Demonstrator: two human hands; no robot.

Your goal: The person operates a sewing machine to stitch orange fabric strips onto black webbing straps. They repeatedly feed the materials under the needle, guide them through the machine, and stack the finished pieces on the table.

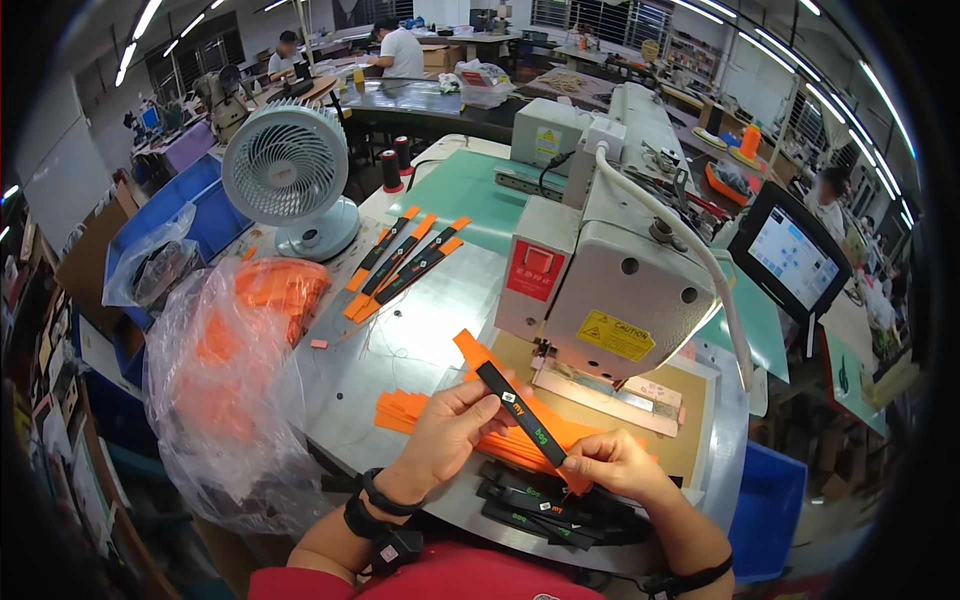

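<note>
Between my two hands is an orange fabric strip [468, 347] with a black label strip [541, 436] laid along it, slanting down to the right. My left hand [450, 432] pinches the pair near the upper end. At the lower right end, my right hand [622, 466] grips them between thumb and fingers. Beneath lies a stack of orange strips [398, 408], partly hidden by the hands. Close to the table's front edge is a loose pile of black label strips [535, 512]. Just beyond my hands, the sewing machine [625, 290] stands over its flat clamp frame [605, 398].
Several orange strips with black labels [405, 262] lie at the table's left. Further left are a clear plastic bag [225, 390] of orange pieces and a desk fan [287, 170]. A touch screen [790, 250] stands right, above a blue bin [768, 510]. Other people sit at the back.
</note>
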